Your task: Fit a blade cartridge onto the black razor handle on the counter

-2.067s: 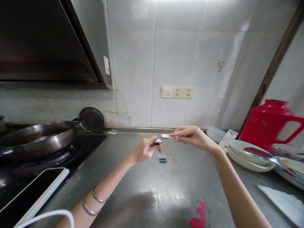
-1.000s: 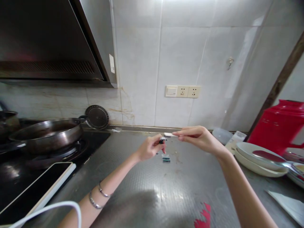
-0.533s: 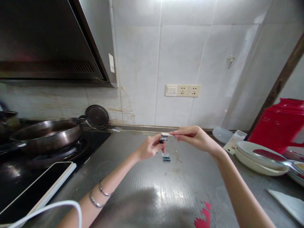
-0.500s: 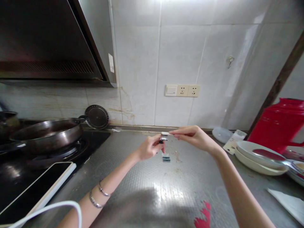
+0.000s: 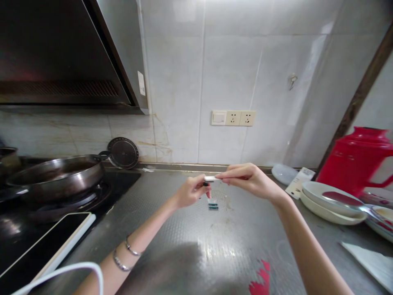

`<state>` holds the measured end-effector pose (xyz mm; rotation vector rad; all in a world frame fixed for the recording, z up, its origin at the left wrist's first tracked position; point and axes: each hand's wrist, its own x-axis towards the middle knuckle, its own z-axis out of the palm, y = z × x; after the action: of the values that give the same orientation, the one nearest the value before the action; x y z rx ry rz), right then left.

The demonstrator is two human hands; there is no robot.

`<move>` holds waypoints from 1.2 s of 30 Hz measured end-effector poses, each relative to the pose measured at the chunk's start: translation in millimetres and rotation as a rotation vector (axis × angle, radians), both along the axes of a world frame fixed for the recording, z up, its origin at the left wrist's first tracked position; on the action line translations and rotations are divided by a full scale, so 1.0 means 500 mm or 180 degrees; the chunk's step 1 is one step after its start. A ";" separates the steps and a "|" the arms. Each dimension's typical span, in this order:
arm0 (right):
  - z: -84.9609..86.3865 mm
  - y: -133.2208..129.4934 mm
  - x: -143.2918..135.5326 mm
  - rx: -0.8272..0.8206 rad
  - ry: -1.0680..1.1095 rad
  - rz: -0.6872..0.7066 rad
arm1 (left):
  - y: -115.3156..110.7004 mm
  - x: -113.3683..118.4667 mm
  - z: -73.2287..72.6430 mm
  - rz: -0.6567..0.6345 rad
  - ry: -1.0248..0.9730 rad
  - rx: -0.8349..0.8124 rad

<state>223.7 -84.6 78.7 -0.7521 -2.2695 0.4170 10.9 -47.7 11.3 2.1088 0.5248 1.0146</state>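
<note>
A small white bar-shaped piece (image 5: 210, 179) spans the gap between my hands above the metal counter. My right hand (image 5: 250, 180) pinches its right end with the fingertips. My left hand (image 5: 190, 191), closed, meets its left end with the index finger. A small dark object (image 5: 205, 184) shows between the left thumb and fingers; its kind is too small to tell. Just below the left fingertips, a little clear packet with dark teal strips (image 5: 213, 206) lies on the counter.
At left, a steel pan (image 5: 58, 174) sits on the black stove, with a phone (image 5: 58, 246) and white cable (image 5: 89, 266) nearer. On the right stand a red thermos jug (image 5: 356, 164), stacked plates (image 5: 331, 209) and a white card (image 5: 300, 183). Red scraps (image 5: 260, 280) mark the front.
The white piece is slightly lower and more fully in view between the hands. The shiny silver part seen at my left fingertips no longer shows. The view has shifted slightly.
</note>
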 end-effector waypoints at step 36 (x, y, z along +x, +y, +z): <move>-0.006 0.013 0.011 0.0084 -0.0003 -0.0230 | 0.000 0.001 0.000 -0.0020 -0.0116 -0.0137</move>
<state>229.4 -78.2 75.7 -0.8183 -2.2369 0.3520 11.2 -47.7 11.3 2.0491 0.5171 1.0274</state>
